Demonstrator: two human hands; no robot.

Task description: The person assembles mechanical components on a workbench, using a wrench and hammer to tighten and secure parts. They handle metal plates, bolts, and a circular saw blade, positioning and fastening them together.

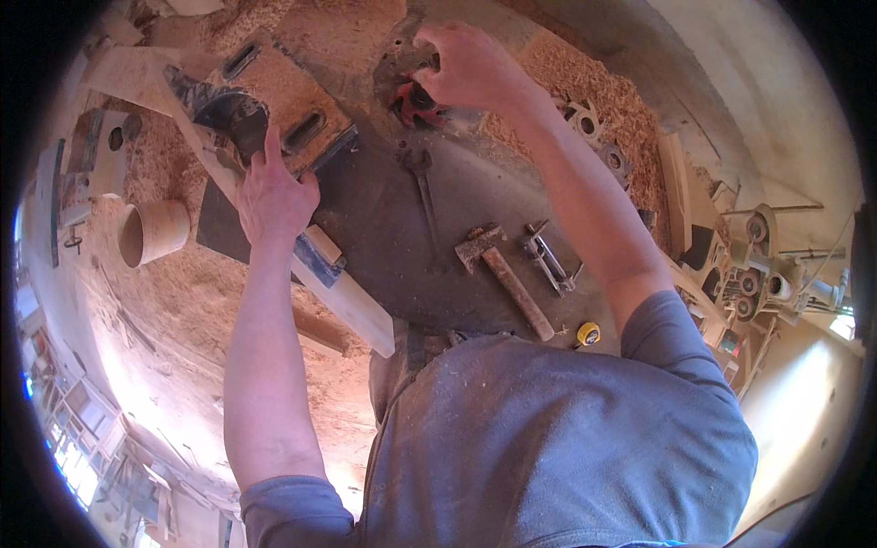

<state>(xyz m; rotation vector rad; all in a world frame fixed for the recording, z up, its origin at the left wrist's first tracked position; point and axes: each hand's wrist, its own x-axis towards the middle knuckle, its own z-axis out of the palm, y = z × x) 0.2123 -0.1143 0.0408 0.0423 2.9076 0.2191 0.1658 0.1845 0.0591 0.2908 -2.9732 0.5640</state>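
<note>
My left hand rests at the edge of the wooden fence block, its index finger stretched out and its thumb apart. Under that wrist runs a long pale board with a small wood block on it. A dark curved metal guard lies just beyond the fingertips. My right hand is closed, fingers curled, right above a red cutter head on the dark machine table. What those fingers grip at the cutter's top is hidden.
On the table lie an open-end wrench, a hammer, a metal clamp-like tool and a yellow tape measure. Shavings heap along the far right edge around several metal cutter heads. A wooden cylinder stands at left.
</note>
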